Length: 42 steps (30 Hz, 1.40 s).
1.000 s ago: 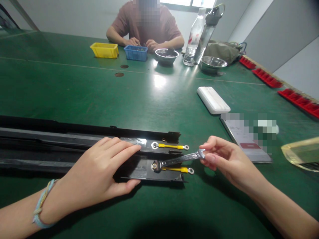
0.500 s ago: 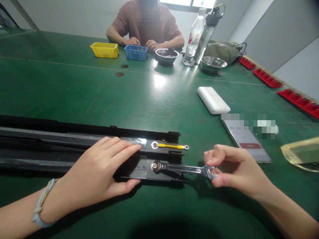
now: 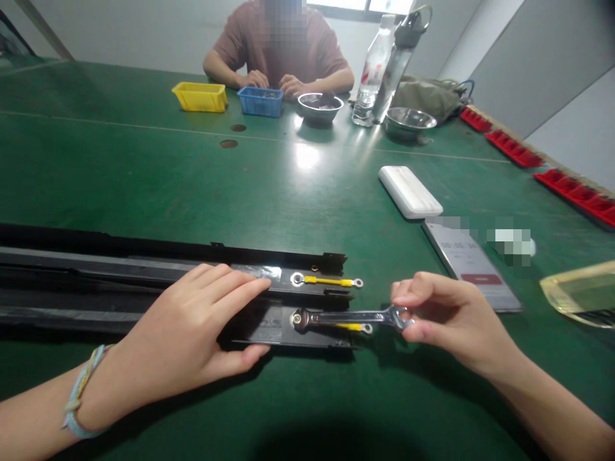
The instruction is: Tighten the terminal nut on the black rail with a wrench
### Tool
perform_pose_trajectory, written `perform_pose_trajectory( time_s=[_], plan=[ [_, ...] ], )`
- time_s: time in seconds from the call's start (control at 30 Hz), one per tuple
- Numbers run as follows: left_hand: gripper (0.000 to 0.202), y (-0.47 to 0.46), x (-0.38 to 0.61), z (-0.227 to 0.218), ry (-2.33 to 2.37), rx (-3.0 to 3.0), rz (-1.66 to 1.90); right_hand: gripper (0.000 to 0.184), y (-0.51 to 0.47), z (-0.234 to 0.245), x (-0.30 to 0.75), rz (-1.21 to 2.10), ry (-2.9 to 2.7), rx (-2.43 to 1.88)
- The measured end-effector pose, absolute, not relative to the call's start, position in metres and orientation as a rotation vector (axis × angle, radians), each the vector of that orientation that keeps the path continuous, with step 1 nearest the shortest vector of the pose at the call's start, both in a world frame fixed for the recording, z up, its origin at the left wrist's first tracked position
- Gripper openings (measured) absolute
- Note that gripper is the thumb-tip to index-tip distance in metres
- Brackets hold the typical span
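Note:
My right hand [image 3: 451, 314] pinches the open end of a silver combination wrench [image 3: 350, 317] between thumb and fingers. The wrench's ring end sits around a nut [image 3: 297, 318] on the nearer black metal channel [image 3: 262, 320]. Over that channel lies my left hand [image 3: 192, 320], its thumb along the near edge and its fingers across the top, holding it down. A short yellow wire [image 3: 353, 326] with a ring terminal shows partly from under the wrench. On the farther black channel [image 3: 288, 256], a second yellow wire [image 3: 331, 282] is fastened at one end, its other ring terminal sticking out past the edge.
A white power bank [image 3: 410, 192] and a phone [image 3: 473, 266] lie beyond my right hand. Farther back stand a yellow bin [image 3: 199, 97], a blue bin [image 3: 260, 102], metal bowls [image 3: 320, 112] and bottles [image 3: 372, 83]. Across the table [image 3: 168, 166] sits a person [image 3: 283, 57].
My right hand has swung the wrench's open end slightly away from me, uncovering the end of the nearer yellow wire. My left hand stays in place.

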<state>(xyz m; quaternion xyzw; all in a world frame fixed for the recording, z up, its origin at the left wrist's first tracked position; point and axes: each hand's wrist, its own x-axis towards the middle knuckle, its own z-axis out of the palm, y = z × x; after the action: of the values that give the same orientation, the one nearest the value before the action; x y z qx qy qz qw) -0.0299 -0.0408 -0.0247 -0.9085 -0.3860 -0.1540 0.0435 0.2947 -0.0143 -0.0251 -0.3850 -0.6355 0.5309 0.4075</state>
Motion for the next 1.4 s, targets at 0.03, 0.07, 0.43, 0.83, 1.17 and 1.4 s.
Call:
perform_pose_trajectory(
  time_s=[0.03, 0.07, 0.43, 0.83, 1.17, 1.4],
  plan=[
    [0.050, -0.041, -0.030, -0.024, -1.180, -2.778, -0.471, 0.019, -0.013, -0.025, 0.293, 1.306, -1.574, -1.010],
    [0.050, -0.042, -0.030, -0.023, -1.186, -2.777, -0.473, 0.019, -0.012, -0.025, 0.292, 1.279, -1.548, -1.051],
    [0.050, -0.042, -0.035, -0.020, -1.199, -2.790, -0.500, 0.022, -0.009, -0.027, 0.285, 1.308, -1.507, -1.060],
    [0.049, -0.040, -0.030, -0.022, -1.213, -2.782, -0.472, 0.036, -0.022, -0.026, 0.281, 1.435, -1.703, -0.735],
    [0.050, -0.042, -0.032, -0.023, -1.205, -2.793, -0.475, 0.027, -0.013, -0.026, 0.287, 1.286, -1.576, -1.010],
    [0.051, -0.043, -0.034, -0.021, -1.175, -2.794, -0.478, 0.024, -0.010, -0.025, 0.285, 1.169, -1.552, -1.159]
  ],
)
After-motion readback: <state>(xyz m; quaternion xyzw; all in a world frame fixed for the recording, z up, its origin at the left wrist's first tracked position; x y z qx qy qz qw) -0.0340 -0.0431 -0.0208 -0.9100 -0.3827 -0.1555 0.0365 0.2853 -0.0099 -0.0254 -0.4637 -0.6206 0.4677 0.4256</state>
